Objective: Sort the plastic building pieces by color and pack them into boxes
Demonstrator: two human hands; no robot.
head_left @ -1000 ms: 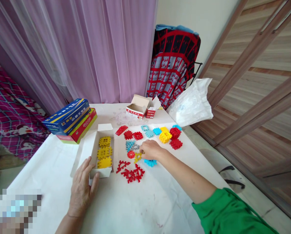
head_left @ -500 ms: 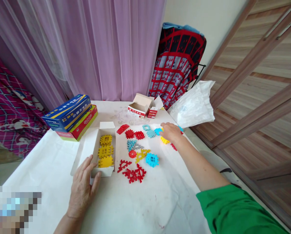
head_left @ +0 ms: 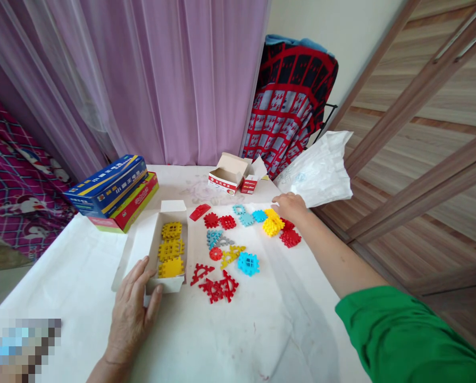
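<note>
My left hand (head_left: pixel 132 306) grips the near-left corner of an open white cardboard box (head_left: pixel 169 285), thumb at the front wall and fingers along the left side. Inside the box, yellow toothed plastic building pieces (head_left: pixel 171 249) lie in a row. At the table's far right, my right hand (head_left: pixel 291 207) reaches out with its fingers curled downward; what they hold, if anything, is hidden. Close to it are a yellow stack of toothed pieces (head_left: pixel 273 223), red toothed pieces (head_left: pixel 290 238) and a blue piece (head_left: pixel 259 215).
Red triangular pieces (head_left: pixel 219 287), a bright blue cluster (head_left: pixel 248 263) and other loose pieces lie mid-table. A blue box (head_left: pixel 108 186) rests on a red-green box (head_left: pixel 138 205) at left. An open small carton (head_left: pixel 230 173) and a white plastic bag (head_left: pixel 321 170) are at the back.
My right hand has shifted right and away from the yellow stack, uncovering it and the red pieces. The blue piece at the far right is now out of sight. My left hand stays at the box.
</note>
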